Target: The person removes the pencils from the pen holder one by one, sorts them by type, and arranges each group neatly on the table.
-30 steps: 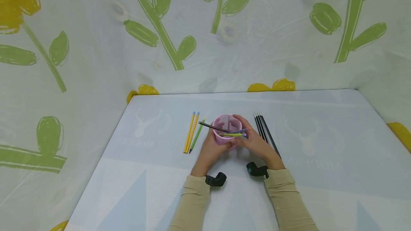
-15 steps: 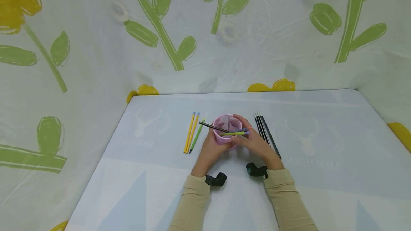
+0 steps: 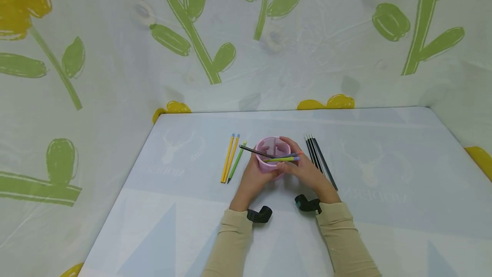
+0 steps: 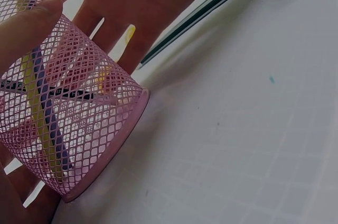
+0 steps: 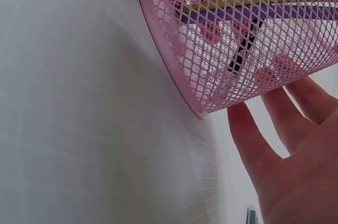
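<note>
Both hands hold a pink mesh pencil cup [image 3: 265,167] upright between them near the middle of the table. My left hand [image 3: 251,181] wraps its left side, and my right hand [image 3: 305,172] grips the right, thumb at the front near the rim. Inside lean a black pencil [image 3: 255,151] pointing left, plus a yellow-green pencil [image 3: 282,160] and a purple pencil [image 3: 289,155] pointing right. Through the mesh [image 4: 79,71] in the left wrist view, these pencils cross one another. In the right wrist view, the cup's base ring [image 5: 169,60] is close over the tabletop, fingers spread along the wall.
Left of the cup lie two yellow pencils [image 3: 230,157] and a green pencil [image 3: 236,162]. Several black pencils [image 3: 316,155] lie side by side to the right, partly behind the right hand. A flower-printed curtain [image 3: 307,54] rises behind the pale table [image 3: 173,221].
The yellow-green pencil's outer end has swung slightly farther back along the cup's rim. Both hands keep the same hold on the cup.
</note>
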Motion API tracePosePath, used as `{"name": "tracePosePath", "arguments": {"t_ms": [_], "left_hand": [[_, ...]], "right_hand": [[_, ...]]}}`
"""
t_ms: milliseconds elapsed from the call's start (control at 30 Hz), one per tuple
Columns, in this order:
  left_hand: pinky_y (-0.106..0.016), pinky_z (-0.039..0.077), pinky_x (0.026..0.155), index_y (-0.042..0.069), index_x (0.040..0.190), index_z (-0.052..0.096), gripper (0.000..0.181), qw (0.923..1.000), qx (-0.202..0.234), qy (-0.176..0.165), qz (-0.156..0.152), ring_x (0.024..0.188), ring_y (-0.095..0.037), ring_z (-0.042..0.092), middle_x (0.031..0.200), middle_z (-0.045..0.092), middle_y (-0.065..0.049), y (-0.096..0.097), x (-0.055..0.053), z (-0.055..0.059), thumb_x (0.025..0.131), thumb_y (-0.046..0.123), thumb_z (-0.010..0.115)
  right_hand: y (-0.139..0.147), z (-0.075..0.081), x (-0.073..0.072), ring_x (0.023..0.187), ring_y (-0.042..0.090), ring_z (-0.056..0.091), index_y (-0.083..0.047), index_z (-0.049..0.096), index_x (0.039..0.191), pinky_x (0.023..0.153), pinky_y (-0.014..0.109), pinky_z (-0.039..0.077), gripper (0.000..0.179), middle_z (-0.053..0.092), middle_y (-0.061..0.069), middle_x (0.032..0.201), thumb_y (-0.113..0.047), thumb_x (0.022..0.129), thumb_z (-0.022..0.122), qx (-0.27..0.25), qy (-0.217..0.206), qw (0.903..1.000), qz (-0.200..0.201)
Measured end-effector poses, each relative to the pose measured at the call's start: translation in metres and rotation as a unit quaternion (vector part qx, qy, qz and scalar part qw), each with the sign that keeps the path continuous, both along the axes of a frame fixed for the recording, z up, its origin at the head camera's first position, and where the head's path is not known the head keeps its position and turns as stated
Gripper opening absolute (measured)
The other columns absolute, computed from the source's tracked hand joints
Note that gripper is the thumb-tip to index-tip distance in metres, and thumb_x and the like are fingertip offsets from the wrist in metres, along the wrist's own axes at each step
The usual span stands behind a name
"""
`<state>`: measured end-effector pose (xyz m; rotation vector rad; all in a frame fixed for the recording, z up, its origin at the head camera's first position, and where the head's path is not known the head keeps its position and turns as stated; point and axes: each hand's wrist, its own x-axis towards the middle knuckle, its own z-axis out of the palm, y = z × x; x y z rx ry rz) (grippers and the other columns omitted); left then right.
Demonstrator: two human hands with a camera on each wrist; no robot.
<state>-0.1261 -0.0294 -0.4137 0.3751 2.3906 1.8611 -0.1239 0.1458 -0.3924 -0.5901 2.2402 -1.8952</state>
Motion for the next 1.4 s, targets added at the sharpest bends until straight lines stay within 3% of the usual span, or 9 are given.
{"name": "tracePosePath", "arguments": {"t_ms": [433,733,900,1100,1267,1400], "left_hand": [[-0.032,0.037,0.093,0.018,0.139,0.023,0.087,1.0000,-0.002,-0.002,0.005,0.115,-0.013,0.041,0.134,0.039,-0.006,0.001,0.001,0.002,0.069,0.023,0.075],[-0.035,0.036,0.094,0.035,0.136,0.022,0.089,0.9992,-0.034,0.003,0.020,0.114,-0.009,0.041,0.131,0.040,0.006,-0.001,-0.009,-0.023,0.065,0.042,0.076],[-0.035,0.038,0.091,0.039,0.137,0.017,0.094,0.9996,-0.024,0.008,0.008,0.113,-0.011,0.042,0.132,0.038,0.007,-0.003,-0.009,-0.028,0.064,0.048,0.075],[-0.037,0.037,0.093,0.040,0.139,0.004,0.101,0.9991,0.016,0.023,-0.032,0.117,-0.015,0.037,0.137,0.029,0.005,-0.005,-0.008,-0.026,0.067,0.042,0.075],[-0.037,0.036,0.095,0.036,0.141,0.004,0.095,0.9992,0.015,0.030,-0.023,0.122,-0.017,0.032,0.141,0.024,0.001,-0.005,-0.008,-0.022,0.073,0.043,0.069],[-0.037,0.036,0.095,0.034,0.141,0.006,0.090,0.9995,0.013,0.022,-0.019,0.124,-0.018,0.031,0.142,0.023,-0.001,-0.005,-0.004,-0.012,0.075,0.041,0.068]], "right_hand": [[0.000,-0.001,0.000,0.128,0.034,0.022,-0.016,0.021,0.140,0.096,0.059,0.022,0.070,0.023,0.014,0.141,-0.024,0.083,0.060,0.000,-0.006,1.0000,-0.004],[0.000,-0.001,-0.001,0.127,0.035,0.023,-0.016,0.021,0.140,0.096,0.059,0.023,0.068,0.024,0.015,0.141,-0.020,0.084,0.058,-0.001,0.003,1.0000,-0.002],[0.000,-0.001,0.000,0.128,0.035,0.022,-0.015,0.021,0.141,0.097,0.058,0.023,0.067,0.023,0.015,0.142,-0.018,0.084,0.058,-0.001,0.001,1.0000,0.000],[0.001,-0.002,-0.001,0.127,0.035,0.024,-0.016,0.021,0.141,0.097,0.058,0.024,0.068,0.024,0.016,0.141,-0.021,0.084,0.058,0.000,0.000,1.0000,-0.003],[0.001,-0.004,-0.002,0.127,0.036,0.024,-0.014,0.021,0.140,0.096,0.058,0.024,0.068,0.024,0.015,0.141,-0.019,0.084,0.059,-0.007,0.010,0.9999,0.002],[0.000,-0.005,-0.002,0.127,0.036,0.024,-0.014,0.021,0.140,0.096,0.058,0.024,0.068,0.023,0.016,0.141,-0.022,0.084,0.060,-0.006,0.016,0.9999,-0.001]]}}
